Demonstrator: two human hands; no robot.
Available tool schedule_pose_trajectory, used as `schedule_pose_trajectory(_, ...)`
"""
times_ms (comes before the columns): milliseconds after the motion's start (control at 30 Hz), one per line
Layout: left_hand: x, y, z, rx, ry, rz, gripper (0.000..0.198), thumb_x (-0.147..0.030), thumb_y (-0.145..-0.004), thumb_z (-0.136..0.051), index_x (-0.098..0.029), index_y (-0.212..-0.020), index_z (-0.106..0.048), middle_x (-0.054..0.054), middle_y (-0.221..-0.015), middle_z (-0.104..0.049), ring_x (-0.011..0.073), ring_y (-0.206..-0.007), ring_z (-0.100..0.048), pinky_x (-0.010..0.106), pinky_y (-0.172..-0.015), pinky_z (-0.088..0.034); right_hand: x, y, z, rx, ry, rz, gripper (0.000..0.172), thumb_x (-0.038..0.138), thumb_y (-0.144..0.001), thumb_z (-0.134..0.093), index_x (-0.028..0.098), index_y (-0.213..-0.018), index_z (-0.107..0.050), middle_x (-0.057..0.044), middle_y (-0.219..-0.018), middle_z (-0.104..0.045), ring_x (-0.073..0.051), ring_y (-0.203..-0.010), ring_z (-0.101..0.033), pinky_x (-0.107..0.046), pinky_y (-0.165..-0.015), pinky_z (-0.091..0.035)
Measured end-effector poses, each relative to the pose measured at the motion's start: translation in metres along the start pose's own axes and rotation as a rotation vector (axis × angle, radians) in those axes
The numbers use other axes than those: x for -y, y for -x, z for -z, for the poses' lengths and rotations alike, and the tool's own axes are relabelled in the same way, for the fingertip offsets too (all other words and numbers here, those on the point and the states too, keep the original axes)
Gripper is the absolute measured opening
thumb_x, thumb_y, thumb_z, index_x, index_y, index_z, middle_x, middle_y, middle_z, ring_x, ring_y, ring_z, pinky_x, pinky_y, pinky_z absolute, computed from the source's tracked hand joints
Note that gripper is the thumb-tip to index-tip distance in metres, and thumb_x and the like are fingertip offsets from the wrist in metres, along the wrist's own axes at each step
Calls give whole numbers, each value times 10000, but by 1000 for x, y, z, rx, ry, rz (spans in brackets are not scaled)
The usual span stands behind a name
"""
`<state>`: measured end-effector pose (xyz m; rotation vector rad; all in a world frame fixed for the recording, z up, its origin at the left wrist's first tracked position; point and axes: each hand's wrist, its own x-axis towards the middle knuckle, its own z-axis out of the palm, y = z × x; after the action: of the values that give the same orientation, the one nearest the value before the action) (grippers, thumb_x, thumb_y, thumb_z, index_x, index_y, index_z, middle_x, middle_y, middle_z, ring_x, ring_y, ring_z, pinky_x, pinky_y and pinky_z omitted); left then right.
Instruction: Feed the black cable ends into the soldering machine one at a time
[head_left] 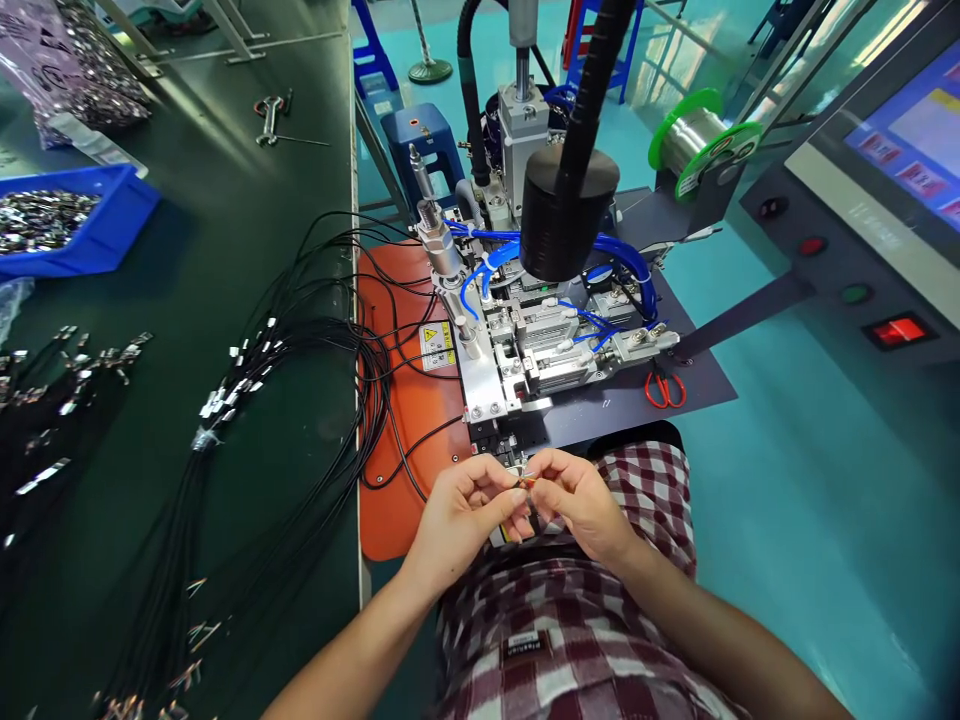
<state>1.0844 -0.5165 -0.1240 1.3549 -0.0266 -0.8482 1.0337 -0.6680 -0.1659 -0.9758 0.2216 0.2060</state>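
My left hand (466, 507) and my right hand (576, 498) meet just above my lap, in front of the machine. Both pinch the stripped end of a thin black cable (527, 483), where a small metal piece shows between the fingertips. The cable drops from the pinch toward my checked shirt. The small metal fixture (525, 360) of the machine lies a short way beyond my fingers. A bundle of black cables (300, 350) with metal terminals spreads over the green bench to my left.
An orange plate (397, 400) borders the machine. Red-handled scissors (665, 388) lie on the grey base. A black cylinder (568, 210) and blue air tubes rise above the fixture. A blue bin (90, 225) of metal parts, a solder-wire spool (701, 135) and a control panel (885, 250) stand around.
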Motion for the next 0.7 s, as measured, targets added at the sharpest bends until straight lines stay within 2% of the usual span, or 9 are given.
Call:
schedule_pose_trajectory(133, 0, 1, 0, 3, -10, -23, 195, -284, -785, -701, -152, -789, -558, -10, -593, -617, 110, -534, -602, 207, -517, -474, 6, 2, -1, -48, 164, 73, 165, 310, -817, -689, 161, -763, -645, 37, -618, -536, -63, -478, -440, -205, -469, -335)
schedule_pose_trajectory(300, -3, -1, 3, 71, 18, -20, 254, -303, -834, -650, -170, -1047, -615, -8, -708, -588, 87, -599, -549, 193, -563, -430, 15, 2, 3, -5, 319, 75, 163, 300, -839, -650, 163, -757, -612, 30, -683, -544, -62, -499, -464, -207, -486, -365)
schedule_pose_trajectory(533, 2, -6, -2, -15, 169, 10, 152, -288, -822, -664, -151, -832, -601, -23, -569, -560, 73, -504, -492, 183, -498, -353, 17, 1, 2, 4, 394, 44, 178, 302, -854, -619, 164, -749, -579, 36, -681, -512, -66, -526, -438, -205, -498, -362)
schedule_pose_trajectory(700, 18, -7, -8, -173, 155, -181, 156, -270, -807, -682, -148, -775, -590, -25, -716, -542, 42, -519, -467, 182, -499, -343, 9, -2, 1, -79, 477, 43, 181, 311, -869, -592, 162, -769, -568, 38, -645, -489, -83, -544, -434, -221, -518, -361)
